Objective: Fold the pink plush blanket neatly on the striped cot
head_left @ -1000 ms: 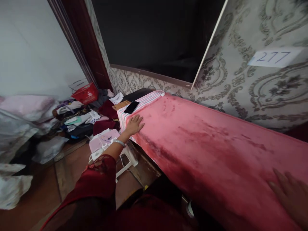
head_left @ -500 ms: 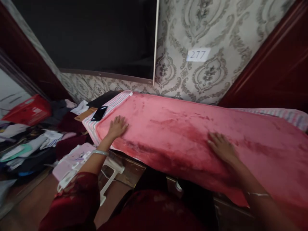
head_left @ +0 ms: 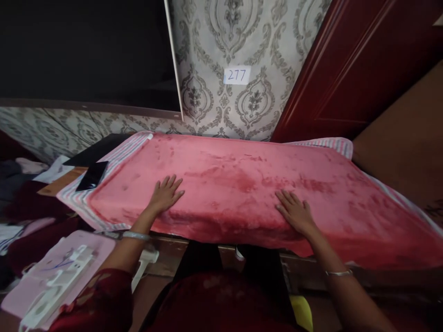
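Observation:
A pink plush blanket (head_left: 221,184) covers a long low surface and hangs over its front edge. On the left part of it, my left hand (head_left: 166,194) lies flat with fingers spread. Further right, my right hand (head_left: 294,210) rests palm down on the pink pile, its fingers also apart. Neither hand holds anything. Darker brushed patches mark the pile between and around the hands. A striped cloth (head_left: 74,196) shows at the left end, with a black phone (head_left: 92,176) lying on it. More striped cloth (head_left: 341,146) shows at the back right.
A large dark television (head_left: 86,55) hangs over the left end. A paper marked 277 (head_left: 237,74) is on the patterned wall. At lower left, a white power strip (head_left: 58,286) lies on a pink board (head_left: 20,293), near piled clothes (head_left: 34,203). A dark red door (head_left: 332,78) stands at right.
The view has swung to the right, showing more of the blanket's right end. My left hand now sits further from the blanket's left end; both hands remain flat, and are closer together.

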Available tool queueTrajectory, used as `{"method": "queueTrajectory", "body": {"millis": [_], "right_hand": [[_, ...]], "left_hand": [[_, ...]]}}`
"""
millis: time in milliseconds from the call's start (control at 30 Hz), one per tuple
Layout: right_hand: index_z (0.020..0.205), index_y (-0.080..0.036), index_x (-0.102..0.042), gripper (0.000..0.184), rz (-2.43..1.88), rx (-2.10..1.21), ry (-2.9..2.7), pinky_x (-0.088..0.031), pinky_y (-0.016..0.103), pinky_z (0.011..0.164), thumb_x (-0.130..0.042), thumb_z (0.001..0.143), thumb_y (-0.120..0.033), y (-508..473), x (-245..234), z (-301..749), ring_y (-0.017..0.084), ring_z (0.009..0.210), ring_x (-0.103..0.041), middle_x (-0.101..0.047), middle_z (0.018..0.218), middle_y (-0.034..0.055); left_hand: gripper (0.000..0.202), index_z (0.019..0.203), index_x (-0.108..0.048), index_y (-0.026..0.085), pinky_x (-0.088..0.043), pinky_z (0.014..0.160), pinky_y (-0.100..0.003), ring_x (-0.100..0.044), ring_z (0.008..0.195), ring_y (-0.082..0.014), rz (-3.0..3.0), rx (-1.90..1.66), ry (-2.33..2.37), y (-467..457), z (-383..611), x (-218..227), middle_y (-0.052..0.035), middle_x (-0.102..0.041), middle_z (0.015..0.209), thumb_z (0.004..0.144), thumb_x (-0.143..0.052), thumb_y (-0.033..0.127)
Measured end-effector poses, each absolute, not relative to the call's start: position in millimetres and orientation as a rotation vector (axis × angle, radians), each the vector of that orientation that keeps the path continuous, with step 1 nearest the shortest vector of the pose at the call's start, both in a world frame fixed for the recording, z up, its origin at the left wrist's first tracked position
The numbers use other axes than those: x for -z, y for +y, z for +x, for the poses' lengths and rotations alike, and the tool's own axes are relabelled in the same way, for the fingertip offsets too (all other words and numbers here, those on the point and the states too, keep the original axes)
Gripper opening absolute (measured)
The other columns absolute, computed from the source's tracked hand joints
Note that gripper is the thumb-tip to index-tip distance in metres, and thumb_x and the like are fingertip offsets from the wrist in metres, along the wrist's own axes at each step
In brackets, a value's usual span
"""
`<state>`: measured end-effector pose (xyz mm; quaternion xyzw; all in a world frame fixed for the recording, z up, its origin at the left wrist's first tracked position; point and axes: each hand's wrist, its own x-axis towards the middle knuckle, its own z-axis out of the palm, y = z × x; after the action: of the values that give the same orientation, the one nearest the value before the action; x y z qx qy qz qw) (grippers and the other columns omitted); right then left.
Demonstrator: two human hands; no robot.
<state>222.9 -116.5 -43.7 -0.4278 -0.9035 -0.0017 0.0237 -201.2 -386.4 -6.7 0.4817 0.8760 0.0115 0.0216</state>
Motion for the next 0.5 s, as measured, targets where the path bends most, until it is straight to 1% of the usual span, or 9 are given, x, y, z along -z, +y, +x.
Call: {"method": "queueTrajectory", "body": {"millis": [100,200,367,433,500], "right_hand": [[0.158,-0.028,-0.038,0.061,-1.532,0.083,-2.654,-0.032,0.064,0.116,-0.022,0.103,-0.048,-100.5,49.3,259.0,0.032,0.151,-0.03,-0.032,0.165,0.0059],[0.159,-0.023,-0.037,0.062,-1.658,0.131,-2.583,-0.03,0.061,0.118,-0.022,0.103,-0.046,-95.5,52.3,274.1,0.032,0.151,-0.029,-0.03,0.165,0.0072],[0.16,-0.026,-0.035,0.06,-1.703,0.125,-2.576,-0.028,0.06,0.119,-0.025,0.104,-0.047,-97.5,50.6,267.5,0.031,0.152,-0.027,-0.028,0.166,0.006],[0.16,-0.027,-0.034,0.06,-1.715,0.104,-2.576,-0.027,0.06,0.119,-0.026,0.105,-0.046,-97.7,46.9,264.6,0.031,0.153,-0.026,-0.028,0.166,0.0063],[0.161,-0.027,-0.032,0.059,-1.76,0.049,-2.58,-0.026,0.061,0.119,-0.028,0.105,-0.046,-98.5,40.1,260.7,0.031,0.153,-0.024,-0.026,0.167,0.0069]], "left_hand": [[0.062,0.16,-0.032,0.026,-0.017,0.124,-0.058,-0.014,0.157,-0.0317,1.504,-0.021,2.726,-385.1,-201.5,6.6,-0.0084,-0.019,0.17,0.102,-0.037,0.048],[0.061,0.16,-0.032,0.025,-0.018,0.123,-0.058,-0.015,0.157,-0.0317,1.526,-0.02,2.747,-382.6,-202.2,7.5,-0.0082,-0.019,0.17,0.103,-0.034,0.046],[0.06,0.159,-0.034,0.027,-0.022,0.122,-0.058,-0.017,0.156,-0.0323,1.512,-0.008,2.768,-381.3,-207.9,9.5,-0.0074,-0.021,0.169,0.102,-0.034,0.044],[0.06,0.158,-0.037,0.026,-0.024,0.121,-0.058,-0.021,0.155,-0.0328,1.526,-0.069,2.777,-381.5,-210.7,8.8,-0.0083,-0.023,0.169,0.102,-0.033,0.045],[0.06,0.156,-0.04,0.024,-0.027,0.12,-0.056,-0.027,0.153,-0.0321,1.537,-0.155,2.795,-378.0,-212.8,6.4,-0.0107,-0.029,0.167,0.102,-0.03,0.047]]}}
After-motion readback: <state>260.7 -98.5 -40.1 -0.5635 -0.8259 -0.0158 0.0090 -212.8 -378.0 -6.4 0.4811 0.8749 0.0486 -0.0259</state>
